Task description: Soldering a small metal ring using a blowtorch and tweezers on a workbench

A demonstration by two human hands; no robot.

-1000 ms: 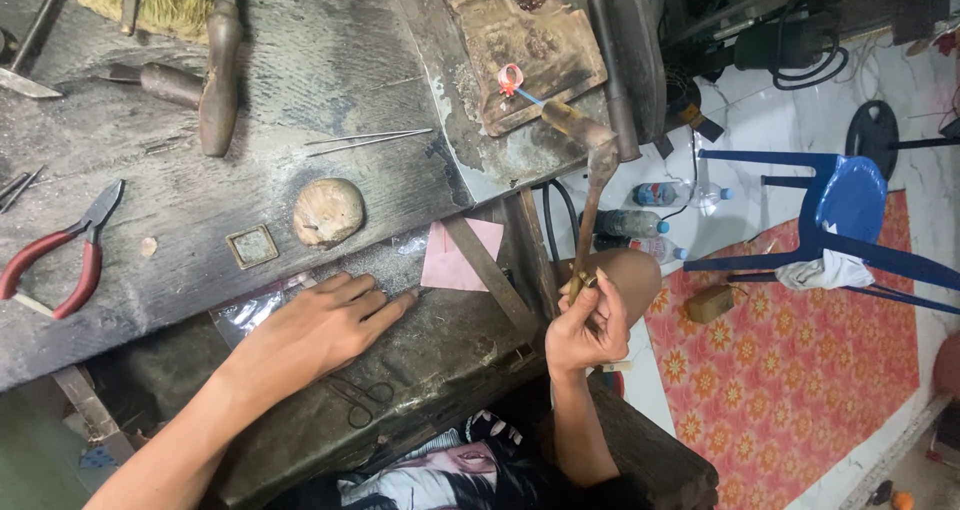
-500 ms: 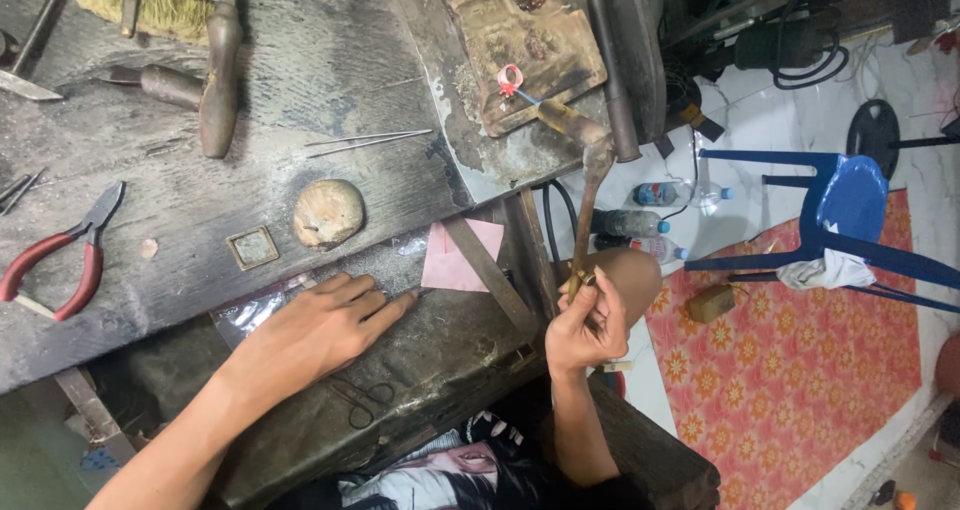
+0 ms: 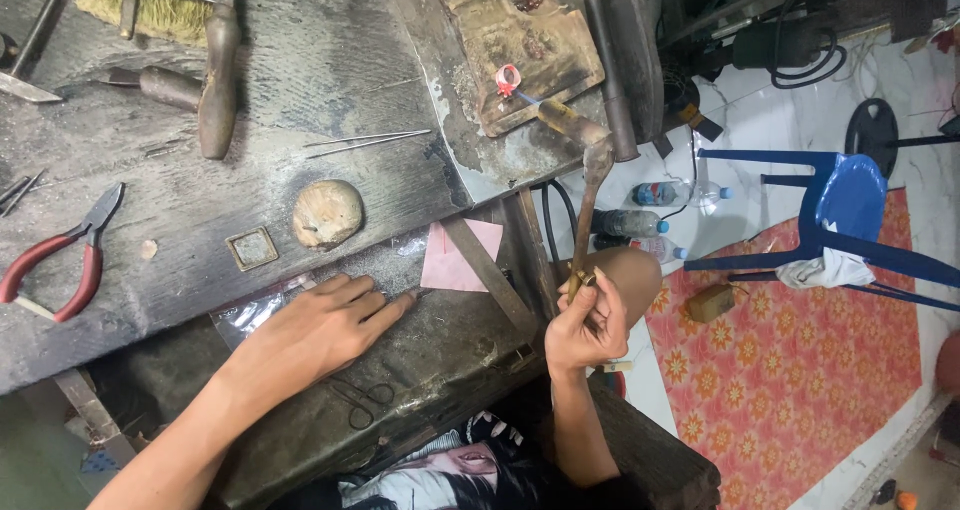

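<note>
- Nearest you, a pair of small scissors [image 3: 362, 402] lies on the dark lower ledge [image 3: 440, 355] of the bench, just below your left forearm.
- Your left hand [image 3: 318, 322] rests palm down on that ledge, fingers stretched out flat and loosely together; it grips nothing. Its fingertips [image 3: 398, 301] reach toward a thin dark tool tip beside the pink paper [image 3: 452, 260], and a clear plastic bag [image 3: 258, 308] lies partly under the hand; what is in the bag cannot be made out.
- Your right hand [image 3: 585, 328] is off the bench edge, curled closed around the lower end of a long brass torch [image 3: 588, 215]. The torch rises from that hand up to the bench, well apart from your left hand.
- Farther up the bench top, a small square metal frame [image 3: 251, 249] and a round pale lump [image 3: 327, 213] sit just beyond your left hand; red-handled pliers [image 3: 62, 255] lie off to the left.
- Beyond these lie two thin needles [image 3: 366, 142], a wooden-handled tool [image 3: 217, 82] and a bristle brush [image 3: 150, 8].
- At the top, a worn slab [image 3: 520, 45] carries a red ring-shaped piece [image 3: 508, 80] near its lower edge.
- On the floor to the right, plastic bottles [image 3: 640, 222] lie by a blue chair [image 3: 840, 210] on a red patterned mat [image 3: 800, 370].
</note>
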